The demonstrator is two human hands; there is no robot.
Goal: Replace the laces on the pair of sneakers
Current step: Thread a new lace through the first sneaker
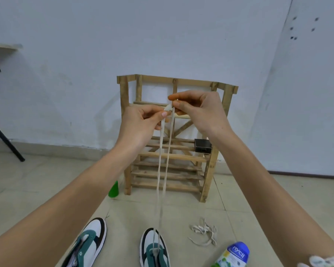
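Above the sneaker [154,247], hands [141,124] [199,112] pinch its lace [167,108] (bottle [233,256] reads "nycil").

The white-and-green left sneaker [89,241] and right sneaker [155,251] sit near. A white lace [168,160] rises doubled from the right one; a loose lace [203,233] lies beside it.

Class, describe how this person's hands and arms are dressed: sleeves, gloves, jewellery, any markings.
The left hand and right hand are bare: no gloves, rings or watch show. Both forearms are uncovered down to the frame's edge, with no sleeve or marking visible.
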